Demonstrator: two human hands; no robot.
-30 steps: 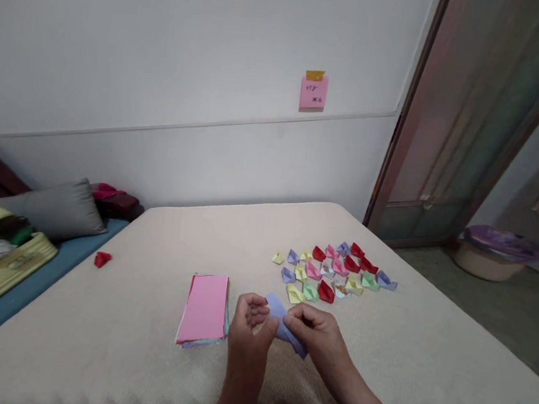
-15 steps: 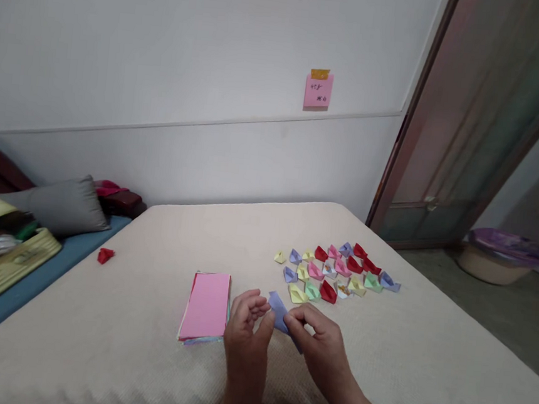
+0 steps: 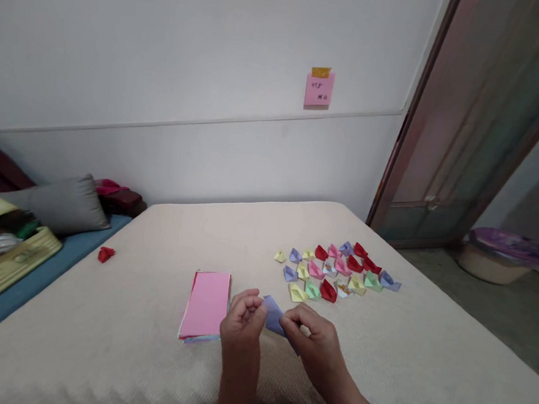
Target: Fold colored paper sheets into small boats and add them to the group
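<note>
A folded purple sheet of paper (image 3: pixel 273 316) is held up between my two hands, above the near part of the bed-like surface. My right hand (image 3: pixel 316 341) pinches its right side between thumb and fingers, and a narrow strip of it shows below that hand. At its left edge, my left hand (image 3: pixel 243 325) is closed with curled fingers and the thumb against the paper. Left of my left hand lies a stack of coloured paper (image 3: pixel 206 306), pink on top. Beyond my right hand, several small folded paper boats (image 3: pixel 328 290) in red, pink, yellow, green, purple and white stand in rows.
A crumpled red piece (image 3: pixel 105 254) lies near the left edge of the cream cover (image 3: pixel 162 237). Beyond that edge are a grey cushion (image 3: pixel 71 203) and a yellow woven bag (image 3: pixel 13 274). A tub (image 3: pixel 495 262) stands on the floor at right. A pink note (image 3: pixel 319 90) is on the wall.
Both hands have shifted slightly left with the purple paper. The fingers of my left hand have drawn closer together at its left edge.
</note>
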